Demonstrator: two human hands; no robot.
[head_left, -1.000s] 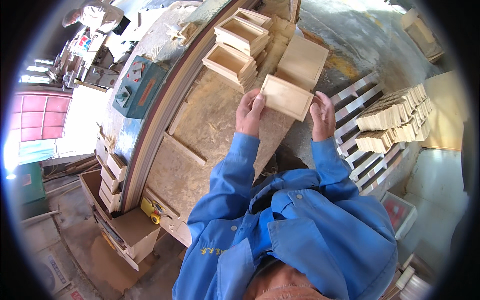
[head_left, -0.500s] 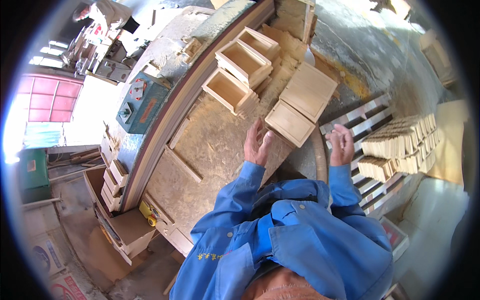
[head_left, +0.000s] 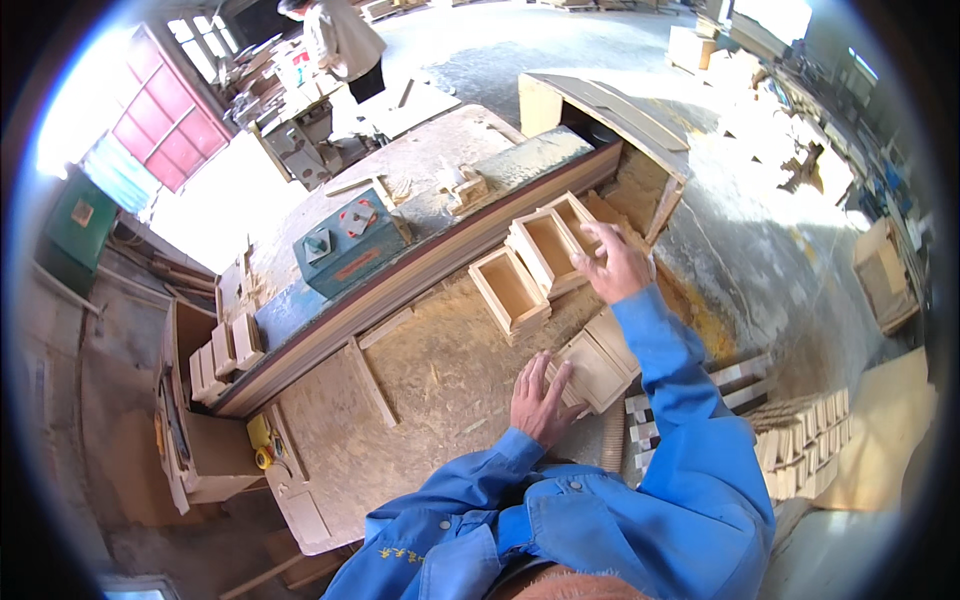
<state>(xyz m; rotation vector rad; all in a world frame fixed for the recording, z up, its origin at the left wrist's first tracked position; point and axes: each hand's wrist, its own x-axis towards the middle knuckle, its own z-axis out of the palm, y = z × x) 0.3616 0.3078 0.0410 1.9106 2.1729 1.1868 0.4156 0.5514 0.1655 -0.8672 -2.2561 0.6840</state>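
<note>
My left hand (head_left: 541, 402) lies with fingers spread at the near left edge of the flat pale wooden panels (head_left: 596, 372). My right hand (head_left: 617, 268) reaches farther out, its fingers apart over the right rim of a stack of rectangular wooden frames (head_left: 569, 284). No grip on a frame shows there. Beside that stack, to its left, stands another pile of wooden frames (head_left: 531, 322) with a recessed middle. My right sleeve covers part of the panels.
The dusty wooden worktable (head_left: 440, 345) carries a long raised fence (head_left: 400, 310) and a blue-green metal box (head_left: 345, 248). Small wooden pieces (head_left: 224, 348) sit at left. A slatted pallet (head_left: 735, 380) bears stacked wooden parts (head_left: 805, 445). Another person (head_left: 342, 45) stands far off.
My right hand has gone from beside the panels up to the frame stacks. My left hand has settled at the panels' edge. The view has shifted, showing more of the room ahead.
</note>
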